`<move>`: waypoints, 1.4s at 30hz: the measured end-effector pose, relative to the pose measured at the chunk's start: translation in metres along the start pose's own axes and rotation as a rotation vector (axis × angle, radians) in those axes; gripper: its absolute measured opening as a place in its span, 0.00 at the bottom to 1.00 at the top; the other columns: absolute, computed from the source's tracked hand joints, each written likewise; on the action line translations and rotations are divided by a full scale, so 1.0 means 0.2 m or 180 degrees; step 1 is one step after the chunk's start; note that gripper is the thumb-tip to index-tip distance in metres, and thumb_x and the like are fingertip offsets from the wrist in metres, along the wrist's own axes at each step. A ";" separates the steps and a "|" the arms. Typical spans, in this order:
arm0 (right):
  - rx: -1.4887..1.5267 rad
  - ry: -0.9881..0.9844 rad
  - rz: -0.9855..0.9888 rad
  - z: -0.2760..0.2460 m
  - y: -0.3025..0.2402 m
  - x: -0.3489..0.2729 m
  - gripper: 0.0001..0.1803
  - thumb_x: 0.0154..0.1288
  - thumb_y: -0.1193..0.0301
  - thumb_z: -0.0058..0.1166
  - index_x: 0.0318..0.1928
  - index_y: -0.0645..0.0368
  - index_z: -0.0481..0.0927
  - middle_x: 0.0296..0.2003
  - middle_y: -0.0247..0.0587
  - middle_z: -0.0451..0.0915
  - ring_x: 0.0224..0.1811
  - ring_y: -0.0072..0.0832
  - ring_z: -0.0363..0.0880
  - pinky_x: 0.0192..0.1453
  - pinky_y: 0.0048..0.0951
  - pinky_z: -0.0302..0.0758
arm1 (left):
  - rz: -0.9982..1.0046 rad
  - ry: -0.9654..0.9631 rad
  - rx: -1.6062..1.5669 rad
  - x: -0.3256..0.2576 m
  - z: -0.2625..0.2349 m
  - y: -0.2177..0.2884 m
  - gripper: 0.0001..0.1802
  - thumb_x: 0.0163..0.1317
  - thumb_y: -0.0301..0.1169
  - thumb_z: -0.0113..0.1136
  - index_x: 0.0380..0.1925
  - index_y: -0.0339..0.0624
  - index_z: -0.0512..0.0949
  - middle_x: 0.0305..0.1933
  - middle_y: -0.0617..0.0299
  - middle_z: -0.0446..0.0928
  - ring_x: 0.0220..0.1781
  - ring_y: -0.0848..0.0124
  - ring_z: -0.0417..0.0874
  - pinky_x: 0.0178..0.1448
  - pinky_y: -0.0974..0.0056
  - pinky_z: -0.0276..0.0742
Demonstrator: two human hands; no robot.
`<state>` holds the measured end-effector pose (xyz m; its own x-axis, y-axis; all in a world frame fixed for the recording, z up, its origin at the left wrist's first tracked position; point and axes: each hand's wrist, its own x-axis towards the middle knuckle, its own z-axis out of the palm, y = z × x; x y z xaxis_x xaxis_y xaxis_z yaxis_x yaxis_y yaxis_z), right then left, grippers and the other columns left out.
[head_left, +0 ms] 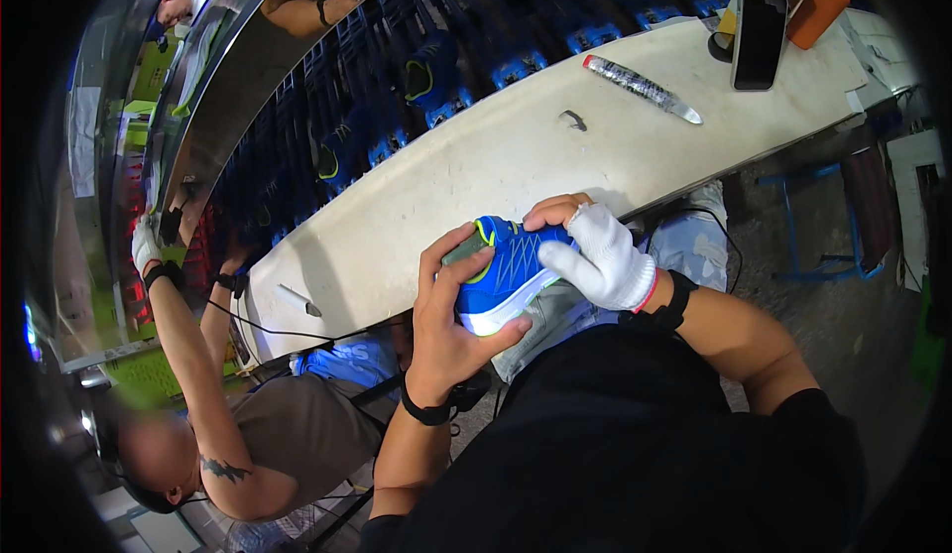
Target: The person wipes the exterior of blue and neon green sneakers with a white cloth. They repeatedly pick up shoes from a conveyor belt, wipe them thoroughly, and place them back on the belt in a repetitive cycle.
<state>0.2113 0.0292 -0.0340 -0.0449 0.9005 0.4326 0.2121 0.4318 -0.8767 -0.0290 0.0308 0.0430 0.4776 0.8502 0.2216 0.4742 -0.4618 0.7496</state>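
A blue sneaker (508, 273) with a white sole, pale crossing lines on its side and yellow-green collar trim is held over the table's near edge. My bare left hand (443, 307) wraps round its heel end, thumb under the sole and fingers by the collar. At the toe end, my right hand (607, 253) grips the shoe in a white glove that leaves some fingertips bare. Something grey-green fills the shoe's opening. The right hand hides most of the toe.
Beyond the white table (426, 186) runs a dark rack carrying blue shoes (431, 70). A tube-shaped tool (643, 89), a phone (760, 37) and an orange bottle (821, 2) occupy the right part. A marker (297, 300) lies left, near a co-worker (288, 434) reaching forward.
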 end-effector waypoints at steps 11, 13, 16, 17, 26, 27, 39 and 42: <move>-0.0661 -0.0009 -0.0536 -0.18 -0.16 -0.05 0.30 0.74 0.56 0.67 0.68 0.60 0.79 0.65 0.53 0.83 0.65 0.51 0.81 0.72 0.48 0.74 | -0.0254 -0.0352 0.0137 0.09 -0.02 0.16 0.54 0.48 0.54 0.90 0.71 0.39 0.75 0.77 0.43 0.71 0.75 0.51 0.78 0.75 0.51 0.77; -0.0814 -0.0315 -0.0696 -0.22 -0.23 -0.09 0.52 0.61 0.39 0.74 0.76 0.58 0.71 0.74 0.50 0.74 0.72 0.53 0.73 0.77 0.52 0.67 | -0.0090 -0.0442 -0.0092 0.16 -0.01 0.20 0.59 0.49 0.58 0.89 0.74 0.39 0.71 0.77 0.43 0.71 0.76 0.51 0.77 0.76 0.50 0.76; -0.1093 0.0019 -0.0766 -0.21 -0.29 -0.13 0.54 0.59 0.39 0.75 0.76 0.56 0.69 0.72 0.52 0.73 0.70 0.52 0.74 0.74 0.53 0.70 | -0.0329 -0.0883 -0.0718 0.33 -0.07 0.25 0.57 0.53 0.48 0.89 0.78 0.39 0.67 0.75 0.44 0.74 0.64 0.55 0.88 0.64 0.57 0.86; -0.1312 0.0160 -0.0744 -0.22 -0.30 -0.14 0.53 0.58 0.41 0.77 0.75 0.56 0.70 0.70 0.54 0.74 0.69 0.52 0.76 0.74 0.54 0.70 | -0.0605 -0.1044 -0.1131 0.41 -0.08 0.26 0.55 0.55 0.44 0.89 0.77 0.39 0.67 0.74 0.45 0.75 0.61 0.56 0.90 0.62 0.58 0.88; -0.1203 0.0119 -0.0234 -0.32 -0.44 -0.20 0.53 0.58 0.59 0.81 0.78 0.64 0.67 0.66 0.60 0.76 0.65 0.57 0.79 0.71 0.50 0.76 | -0.0471 -0.0119 0.2300 1.36 -0.04 -0.77 0.46 0.61 0.46 0.76 0.77 0.44 0.70 0.68 0.37 0.80 0.69 0.41 0.82 0.71 0.44 0.82; -0.1258 0.0146 -0.0198 -0.33 -0.45 -0.21 0.52 0.59 0.59 0.81 0.78 0.65 0.67 0.66 0.61 0.77 0.66 0.57 0.79 0.72 0.50 0.76 | -0.0611 -0.0118 0.2228 1.44 -0.02 -0.89 0.51 0.61 0.47 0.77 0.81 0.47 0.64 0.71 0.36 0.77 0.71 0.39 0.80 0.72 0.41 0.81; 0.0113 0.0743 0.0358 -0.35 -0.32 -0.21 0.47 0.61 0.68 0.83 0.75 0.64 0.69 0.63 0.51 0.82 0.60 0.38 0.88 0.63 0.40 0.85 | -0.1033 -0.0544 0.1066 1.34 -0.15 -0.50 0.53 0.54 0.53 0.79 0.76 0.38 0.71 0.63 0.33 0.85 0.64 0.42 0.89 0.69 0.49 0.83; -0.0418 0.0704 0.0214 -0.49 -0.33 -0.07 0.49 0.59 0.65 0.85 0.74 0.67 0.69 0.60 0.52 0.85 0.55 0.39 0.91 0.60 0.40 0.87 | -0.0255 -0.1034 0.0426 1.04 -0.21 -0.35 0.40 0.57 0.52 0.80 0.66 0.46 0.79 0.58 0.43 0.87 0.61 0.51 0.89 0.67 0.52 0.83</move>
<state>0.2932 -0.0177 0.0389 0.1851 0.8873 0.4224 0.3330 0.3478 -0.8765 0.0061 0.2511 0.0624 0.6350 0.7701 -0.0605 0.6020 -0.4443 0.6635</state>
